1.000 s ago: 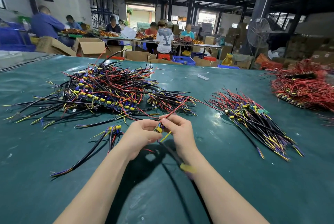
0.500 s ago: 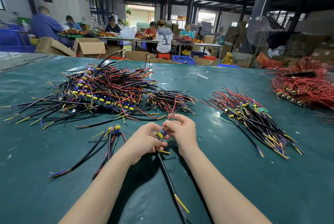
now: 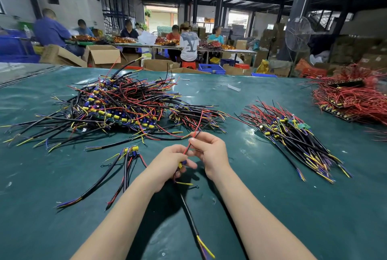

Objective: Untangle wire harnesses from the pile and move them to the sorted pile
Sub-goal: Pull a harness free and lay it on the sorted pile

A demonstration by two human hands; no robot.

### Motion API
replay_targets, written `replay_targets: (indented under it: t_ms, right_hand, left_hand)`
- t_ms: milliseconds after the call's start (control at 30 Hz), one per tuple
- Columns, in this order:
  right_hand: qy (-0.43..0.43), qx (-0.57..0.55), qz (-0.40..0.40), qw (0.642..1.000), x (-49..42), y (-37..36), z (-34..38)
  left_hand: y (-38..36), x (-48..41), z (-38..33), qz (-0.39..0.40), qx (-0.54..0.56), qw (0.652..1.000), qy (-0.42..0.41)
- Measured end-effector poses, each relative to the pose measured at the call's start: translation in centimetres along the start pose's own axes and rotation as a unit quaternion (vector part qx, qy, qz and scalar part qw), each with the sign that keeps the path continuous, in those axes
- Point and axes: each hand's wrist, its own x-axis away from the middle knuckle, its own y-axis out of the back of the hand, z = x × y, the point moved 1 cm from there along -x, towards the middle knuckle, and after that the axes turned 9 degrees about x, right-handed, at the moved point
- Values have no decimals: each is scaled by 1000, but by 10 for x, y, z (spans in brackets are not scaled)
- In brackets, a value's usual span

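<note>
My left hand point(image 3: 167, 164) grips a wire harness point(image 3: 189, 215) by its yellow and blue component end; its black cable hangs down toward me with yellow and purple tips. My right hand point(image 3: 209, 152) pinches the harness's thin red wire, which runs up toward the tangled pile point(image 3: 117, 108) of black, red and yellow harnesses at the left. The sorted pile point(image 3: 293, 136) lies to the right with its wires aligned. A few loose harnesses point(image 3: 125, 167) lie just left of my hands.
The green table mat point(image 3: 272, 207) spreads under everything. A red-wire heap point(image 3: 351, 100) sits at the far right edge. Cardboard boxes point(image 3: 102, 55), blue crates, a standing fan point(image 3: 297, 33) and several seated people are beyond the table.
My left hand has slid lower with the component end while my right hand kept its pinch on the red wire, drawing it out longer. The black cable swung slightly.
</note>
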Motion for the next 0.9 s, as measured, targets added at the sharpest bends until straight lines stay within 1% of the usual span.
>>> replay_targets:
  t_ms: [67,167,333,467,567,700,800,900]
  right_hand:
    - [8,8,-3,1000,-1,-1,-1]
    - [19,14,-2,1000,-2,-2,-2]
    - [43,22,3,999,-2,0,-2]
    - [74,59,-31,995,-3,2,-2]
    - [77,74,-48,993,-2,4,-3]
    - [45,46,-18,998,-3,5,-2]
    - [36,25,4,999,-7,14,4]
    - [40,29,33,998,-9,23,9]
  left_hand:
    - [-2,0,1,-3,-15,1000,3]
    - [-3,-1,1,-34,3,999,4]
    - [-3,-3,5,-34,-1,999,-34]
    - [-2,-3,7,-32,-35,998,-41]
    - [-4,-3,7,-21,-22,999,-26]
    - [-1,-1,5,-31,-42,998,-20]
    - [2,-1,5,-19,-15,1000,-11]
    - [4,-1,4,-17,1,1000,-5]
